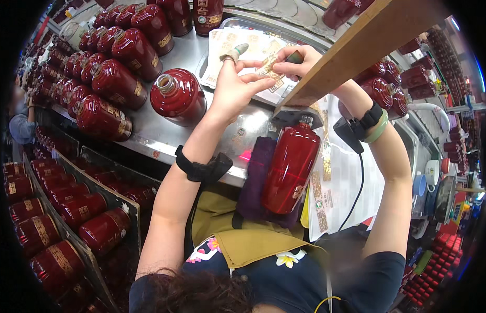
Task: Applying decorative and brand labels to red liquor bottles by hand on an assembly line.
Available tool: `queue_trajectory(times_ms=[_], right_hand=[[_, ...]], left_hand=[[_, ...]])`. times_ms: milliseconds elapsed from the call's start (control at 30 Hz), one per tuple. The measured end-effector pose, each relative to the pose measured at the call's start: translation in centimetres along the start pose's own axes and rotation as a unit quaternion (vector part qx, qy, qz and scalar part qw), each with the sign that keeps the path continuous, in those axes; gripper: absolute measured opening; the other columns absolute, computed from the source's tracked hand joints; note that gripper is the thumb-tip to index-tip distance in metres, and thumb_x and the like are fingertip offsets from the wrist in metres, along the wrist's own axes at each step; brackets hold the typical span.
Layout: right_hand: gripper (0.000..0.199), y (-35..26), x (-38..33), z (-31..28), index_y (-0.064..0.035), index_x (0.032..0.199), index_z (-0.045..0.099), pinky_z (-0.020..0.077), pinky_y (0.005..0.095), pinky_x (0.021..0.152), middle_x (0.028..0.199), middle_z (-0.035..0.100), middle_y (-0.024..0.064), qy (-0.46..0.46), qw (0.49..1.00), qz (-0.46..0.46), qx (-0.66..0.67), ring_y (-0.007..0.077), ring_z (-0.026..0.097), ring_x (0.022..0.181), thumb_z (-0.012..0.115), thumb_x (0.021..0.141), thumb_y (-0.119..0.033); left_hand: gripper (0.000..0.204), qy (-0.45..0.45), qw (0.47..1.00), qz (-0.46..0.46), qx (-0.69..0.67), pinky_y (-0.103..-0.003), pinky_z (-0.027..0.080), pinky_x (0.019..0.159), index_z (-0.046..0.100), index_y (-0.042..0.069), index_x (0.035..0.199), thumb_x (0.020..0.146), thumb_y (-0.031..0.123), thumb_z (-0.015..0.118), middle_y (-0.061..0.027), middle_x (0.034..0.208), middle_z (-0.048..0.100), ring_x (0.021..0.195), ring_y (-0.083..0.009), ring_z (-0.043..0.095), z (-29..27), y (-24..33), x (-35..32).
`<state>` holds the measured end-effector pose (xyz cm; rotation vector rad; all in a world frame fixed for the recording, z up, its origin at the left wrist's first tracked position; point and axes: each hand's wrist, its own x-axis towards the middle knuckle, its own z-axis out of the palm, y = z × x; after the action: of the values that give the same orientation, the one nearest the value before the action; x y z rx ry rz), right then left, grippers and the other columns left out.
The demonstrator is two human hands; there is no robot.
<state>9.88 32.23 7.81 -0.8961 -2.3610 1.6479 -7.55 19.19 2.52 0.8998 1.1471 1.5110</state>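
Between my hands, over a pile of printed sheets (217,65), is a small gold-patterned decal (269,65). My right hand (304,60) pinches it, with a dark green cover on one finger. My left hand (235,86) has its fingers spread, the tips close to the decal's left edge; one raised finger wears a pale cover. Below my hands, a glossy dark red bottle (291,169) lies tilted against the table edge on a purple cloth (253,182), its neck pointing away from me. Left of my left wrist stands an open-necked red bottle (178,99).
Rows of red bottles (117,78) fill the table's left side. Divided crates (91,229) of bottles are at lower left. A wooden beam (358,47) slants over my right forearm. White decal sheets (347,188) lie right of the bottle, with a black cable (360,193) across them.
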Motion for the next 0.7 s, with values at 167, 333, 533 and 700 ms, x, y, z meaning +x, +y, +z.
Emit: queue_trajectory(times_ms=[167, 333, 533, 700], right_hand=[[0.025, 0.8, 0.0, 0.2, -0.0055, 0.098, 0.069, 0.0443, 0.0234, 0.071, 0.086, 0.062, -0.0062, 0.031, 0.999, -0.018, 0.020, 0.0038, 0.053, 0.080, 0.077, 0.095, -0.029], [0.026, 0.6, 0.2, 0.5, -0.0038, 0.100, 0.069, 0.0454, 0.0238, 0.072, 0.087, 0.063, -0.0046, 0.068, 0.996, -0.053, -0.034, 0.0047, 0.053, 0.081, 0.076, 0.096, -0.028], [0.030, 0.1, -0.2, 0.2, -0.0038, 0.112, 0.071, 0.0494, 0.0249, 0.078, 0.092, 0.068, -0.0027, 0.071, 0.996, -0.058, -0.020, 0.0069, 0.059, 0.086, 0.073, 0.097, -0.030], [0.034, 1.0, -2.9, -1.4, -0.0040, 0.132, 0.066, 0.0436, 0.0221, 0.062, 0.093, 0.068, -0.0008, 0.208, 0.961, -0.163, -0.079, 0.0039, 0.052, 0.072, 0.061, 0.103, -0.021]], left_hand=[[0.092, -0.017, 0.999, -0.022, -0.028, -0.033, 0.059, 0.095, 0.021, -0.004, 0.154, 0.083, -0.009, 0.079, -0.0202, 0.128, 0.055, 0.112, -0.0261, 0.069, -0.2, -0.4, 0.2], [0.094, -0.012, 0.998, -0.039, -0.048, -0.034, 0.059, 0.093, 0.020, -0.008, 0.152, 0.082, -0.005, 0.082, -0.0211, 0.126, 0.059, 0.113, -0.0271, 0.069, -0.9, -0.6, 0.5], [0.083, -0.015, 0.999, -0.027, -0.039, -0.034, 0.057, 0.099, 0.025, -0.007, 0.151, 0.087, -0.006, 0.077, -0.0249, 0.134, 0.059, 0.117, -0.0264, 0.067, -0.2, 1.1, -0.3], [0.070, -0.010, 0.997, 0.039, -0.061, -0.032, 0.057, 0.097, 0.032, -0.005, 0.146, 0.089, -0.008, 0.073, -0.0187, 0.128, 0.060, 0.116, -0.0218, 0.066, 0.4, 2.8, -2.8]])
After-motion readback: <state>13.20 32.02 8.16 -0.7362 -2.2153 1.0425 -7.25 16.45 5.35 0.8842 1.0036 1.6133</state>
